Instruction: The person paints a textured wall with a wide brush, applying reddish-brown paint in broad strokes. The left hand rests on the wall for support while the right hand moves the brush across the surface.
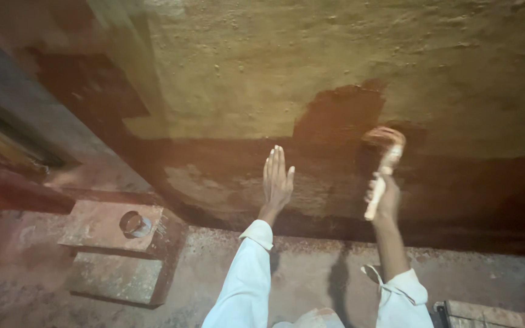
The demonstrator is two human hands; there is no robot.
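Two white sleeves (pixel 244 285) come up from the bottom edge, nearest to us, one on each arm. Beyond them we see our left hand (pixel 276 182) laid flat against the wall (pixel 335 48), fingers straight, close together and pointing up, holding nothing. To its right, a little apart, our right hand (pixel 385 197) is closed in a fist around the pale handle of a brush (pixel 384 161). The brush stands nearly upright above that hand, and its reddish bristle head touches the wall at the edge of a dark wet patch (pixel 335 118), which rises just above and to the left of the bristles. A broad dark band of the same colour runs along the wall behind both hands, while the surface higher up is rough and yellowish. Well to the left of the left hand and lower, a rusty block (pixel 92 222) sits on the floor (pixel 311 273) with a small round tin (pixel 135 223) on top.
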